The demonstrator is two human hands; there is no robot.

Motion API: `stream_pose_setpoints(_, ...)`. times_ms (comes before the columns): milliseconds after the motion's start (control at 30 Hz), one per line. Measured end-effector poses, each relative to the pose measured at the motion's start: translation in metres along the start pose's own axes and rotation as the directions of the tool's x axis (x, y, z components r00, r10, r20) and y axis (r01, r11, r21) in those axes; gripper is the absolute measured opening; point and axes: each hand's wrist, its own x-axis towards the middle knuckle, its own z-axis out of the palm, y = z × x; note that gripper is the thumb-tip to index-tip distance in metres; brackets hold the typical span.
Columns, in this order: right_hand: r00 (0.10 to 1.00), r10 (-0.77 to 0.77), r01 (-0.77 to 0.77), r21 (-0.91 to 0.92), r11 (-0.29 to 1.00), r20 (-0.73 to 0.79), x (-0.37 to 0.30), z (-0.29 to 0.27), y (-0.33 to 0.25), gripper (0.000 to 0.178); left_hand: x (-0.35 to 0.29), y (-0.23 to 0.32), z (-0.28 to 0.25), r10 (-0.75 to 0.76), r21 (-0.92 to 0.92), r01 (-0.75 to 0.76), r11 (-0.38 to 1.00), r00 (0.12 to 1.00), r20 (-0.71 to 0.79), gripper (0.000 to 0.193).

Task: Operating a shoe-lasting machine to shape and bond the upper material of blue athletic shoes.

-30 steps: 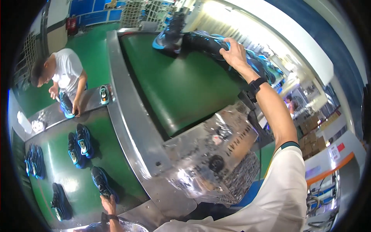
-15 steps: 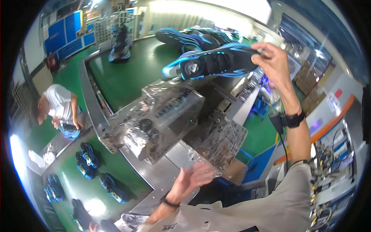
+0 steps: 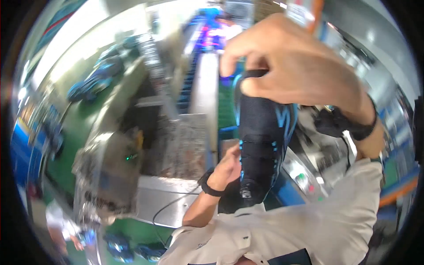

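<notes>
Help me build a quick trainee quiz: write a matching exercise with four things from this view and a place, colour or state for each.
1. Right hand
2. Shirt
3. Left hand
4. Held shoe

A. Black with bright blue markings
B. Lower down, at the shoe's left side
C. Gripping the shoe's upper end
D. Pale beige

Pairs: 1-C; 2-D; 3-B; 4-A

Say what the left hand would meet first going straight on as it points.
Probably the black and blue shoe in the right hand; depth is unclear, and the left hand may be touching it.
</notes>
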Motion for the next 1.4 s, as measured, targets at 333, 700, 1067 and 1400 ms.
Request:
stream_pose_setpoints(333, 0.484, 0.861, -0.794, 0.337, 0.506, -0.155, -0.348, 0.046, 0.072, 0.044, 0.072, -0.160, 0.154, -0.556, -0.405, 0.640, 0.653, 0.768, 0.317, 0.084)
stream_pose_setpoints(700, -0.438, 0.884, -0.449, 0.892, -0.058, -0.163, -0.654, 0.019, -0.047, 0.064, 0.187, -0.369, 0.334, -0.382, 0.582, 0.213, 0.785, 0.906, 0.184, 0.052)
stream_pose_setpoints(1067, -0.731, 0.432, -0.607, 0.793, -0.057, -0.529, -0.811, -0.053, -0.082, 0.058, 0.412, -0.635, 0.364, -0.231, 0.989, -0.109, 0.104, 0.964, 0.131, 0.061)
stream_pose_setpoints(1400, -0.615, 0.414, -0.787, 0.554, -0.271, -0.671, -0.846, -0.120, 0.005, 0.052, 0.463, -0.613, 0.320, -0.495, 0.658, 0.492, 0.570, 0.845, -0.203, 0.032)
